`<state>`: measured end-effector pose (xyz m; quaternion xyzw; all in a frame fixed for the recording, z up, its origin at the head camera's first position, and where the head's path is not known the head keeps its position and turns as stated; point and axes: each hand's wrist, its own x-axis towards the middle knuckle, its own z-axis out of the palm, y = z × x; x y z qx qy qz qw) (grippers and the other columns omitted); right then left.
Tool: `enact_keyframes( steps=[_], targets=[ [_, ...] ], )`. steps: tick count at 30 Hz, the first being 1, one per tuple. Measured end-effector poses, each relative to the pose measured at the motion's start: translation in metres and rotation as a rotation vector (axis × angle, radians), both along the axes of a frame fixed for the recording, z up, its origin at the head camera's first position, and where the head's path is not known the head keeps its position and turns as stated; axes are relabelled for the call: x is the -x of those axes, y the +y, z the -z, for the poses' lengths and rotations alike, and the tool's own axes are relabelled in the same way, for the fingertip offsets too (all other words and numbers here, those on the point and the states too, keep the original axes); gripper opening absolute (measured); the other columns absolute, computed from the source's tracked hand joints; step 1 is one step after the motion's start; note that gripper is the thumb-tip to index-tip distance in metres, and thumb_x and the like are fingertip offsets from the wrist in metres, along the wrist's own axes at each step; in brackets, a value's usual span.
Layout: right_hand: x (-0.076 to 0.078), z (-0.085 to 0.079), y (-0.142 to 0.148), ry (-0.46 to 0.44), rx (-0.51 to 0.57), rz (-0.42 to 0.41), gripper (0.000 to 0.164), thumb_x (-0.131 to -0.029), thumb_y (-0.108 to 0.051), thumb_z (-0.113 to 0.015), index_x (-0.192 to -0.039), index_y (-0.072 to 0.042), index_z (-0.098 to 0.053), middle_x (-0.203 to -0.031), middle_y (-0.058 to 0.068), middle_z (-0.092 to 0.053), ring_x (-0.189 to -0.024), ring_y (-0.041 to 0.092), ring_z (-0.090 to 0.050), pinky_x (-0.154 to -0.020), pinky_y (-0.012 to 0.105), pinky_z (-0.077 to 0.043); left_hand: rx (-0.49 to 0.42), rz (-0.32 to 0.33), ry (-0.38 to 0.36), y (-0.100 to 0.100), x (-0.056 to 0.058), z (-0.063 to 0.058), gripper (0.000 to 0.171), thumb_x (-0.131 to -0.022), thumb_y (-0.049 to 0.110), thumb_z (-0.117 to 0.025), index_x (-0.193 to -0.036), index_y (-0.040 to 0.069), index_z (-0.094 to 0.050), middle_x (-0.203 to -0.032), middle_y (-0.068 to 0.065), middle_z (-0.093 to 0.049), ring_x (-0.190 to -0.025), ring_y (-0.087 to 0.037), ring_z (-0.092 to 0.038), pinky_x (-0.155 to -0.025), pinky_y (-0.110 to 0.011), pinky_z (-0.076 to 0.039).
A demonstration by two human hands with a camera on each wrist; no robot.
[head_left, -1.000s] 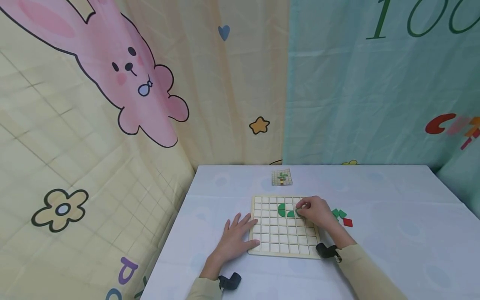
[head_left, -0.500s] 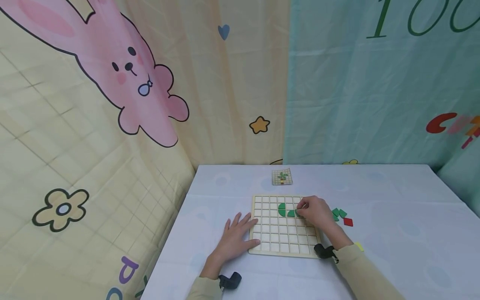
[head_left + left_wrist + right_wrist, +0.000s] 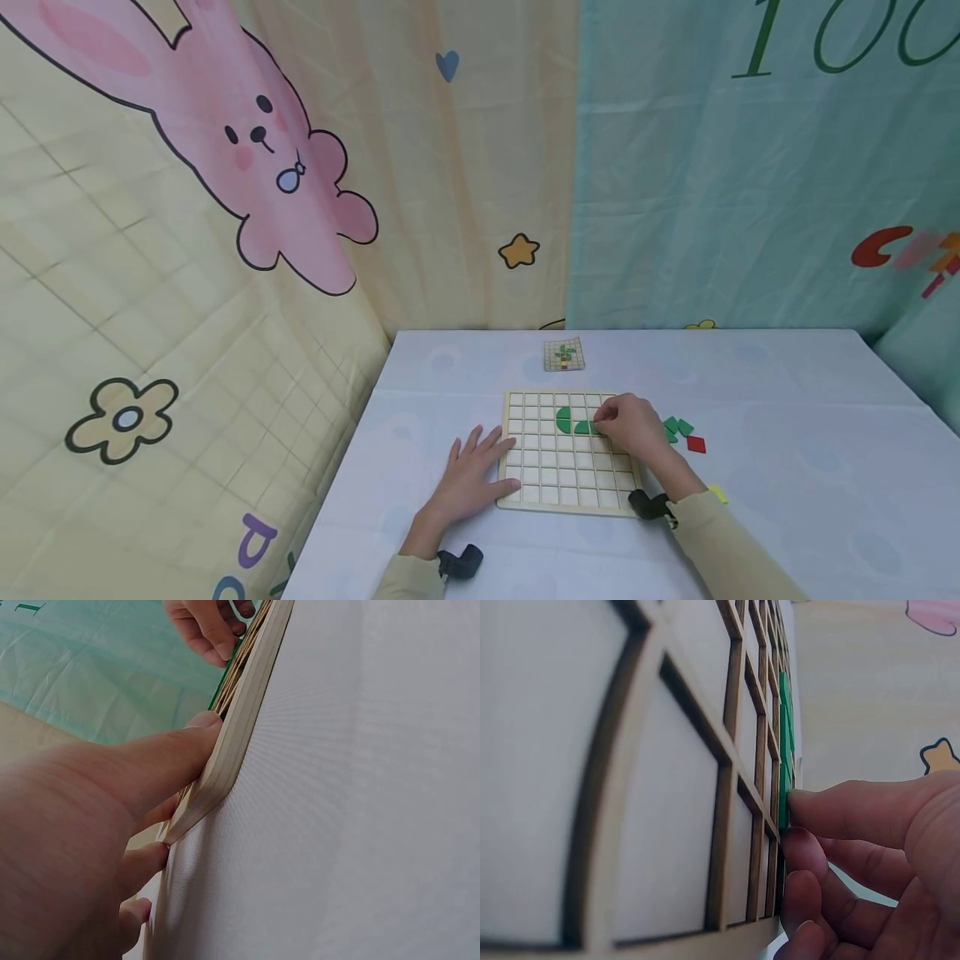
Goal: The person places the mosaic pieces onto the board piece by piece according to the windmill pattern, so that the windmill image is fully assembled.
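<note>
A pale wooden grid board [image 3: 555, 483] lies on the table. In the head view, my left hand [image 3: 468, 479] rests with spread fingers at its left edge; in the left wrist view, the thumb [image 3: 169, 761] presses on the rim. Over the upper right cells, my right hand [image 3: 632, 423] pinches a green tile [image 3: 594, 428] with thumb and fingertips, partly hiding it. The right wrist view has the thumb [image 3: 847, 812] touching a green tile [image 3: 784, 796] low in the grid. Left of that hand, rounded green tiles [image 3: 563, 420] sit in several cells.
Behind the board lies a small pattern card [image 3: 564, 356] with a coloured design. Right of the board are loose green tiles [image 3: 686, 427] and a red tile [image 3: 696, 445]. A yellow tile [image 3: 718, 493] shows beside the right sleeve. Printed curtains stand behind the table.
My right hand and forearm have shifted very slightly, and the yellow tile has come into view beside the sleeve. The left hand stays in place on the board.
</note>
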<state>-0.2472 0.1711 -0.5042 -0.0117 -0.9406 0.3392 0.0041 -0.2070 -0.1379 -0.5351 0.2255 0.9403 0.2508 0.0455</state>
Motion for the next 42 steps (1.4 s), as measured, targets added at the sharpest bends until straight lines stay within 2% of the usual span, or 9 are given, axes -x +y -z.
enact_keyframes(
  steps=[16, 24, 31, 42],
  targets=[
    [0.002, 0.001, 0.006, -0.022, 0.006, -0.017, 0.005, -0.09, -0.016, -0.077, -0.088, -0.012, -0.074, -0.081, -0.001, -0.066, -0.076, 0.02, -0.057, -0.069, 0.038, -0.052, -0.007, -0.002, 0.002, 0.0, 0.0, 0.0, 0.069, -0.092, 0.056, -0.065, -0.151, 0.026, -0.049, -0.163, -0.001, -0.031, -0.153, -0.033, -0.012, -0.118, -0.064, -0.004],
    [-0.002, -0.006, 0.016, 0.05, 0.01, -0.046, 0.008, -0.089, -0.015, -0.076, -0.096, -0.011, -0.075, -0.084, -0.001, -0.067, -0.079, 0.019, -0.061, -0.067, 0.037, -0.053, 0.0, -0.002, 0.005, 0.0, 0.001, 0.001, 0.069, -0.091, 0.058, -0.064, -0.151, 0.027, -0.048, -0.163, 0.0, -0.031, -0.153, -0.033, -0.012, -0.118, -0.063, -0.004],
    [-0.005, -0.013, 0.028, 0.064, 0.02, -0.039, 0.011, -0.09, -0.013, -0.075, -0.101, -0.012, -0.075, -0.087, -0.001, -0.068, -0.08, 0.02, -0.059, -0.063, 0.034, -0.052, 0.005, -0.008, 0.012, -0.001, 0.001, 0.003, 0.069, -0.091, 0.058, -0.065, -0.151, 0.027, -0.049, -0.163, -0.001, -0.032, -0.153, -0.034, -0.014, -0.118, -0.064, -0.005],
    [-0.011, -0.021, 0.05, 0.084, -0.001, -0.023, 0.016, -0.091, -0.013, -0.073, -0.107, -0.009, -0.075, -0.093, 0.003, -0.068, -0.084, 0.022, -0.06, -0.066, 0.033, -0.053, -0.015, 0.003, 0.014, -0.002, 0.0, 0.002, 0.069, -0.091, 0.058, -0.064, -0.151, 0.026, -0.049, -0.163, -0.001, -0.032, -0.153, -0.033, -0.013, -0.118, -0.064, -0.004]
  ],
)
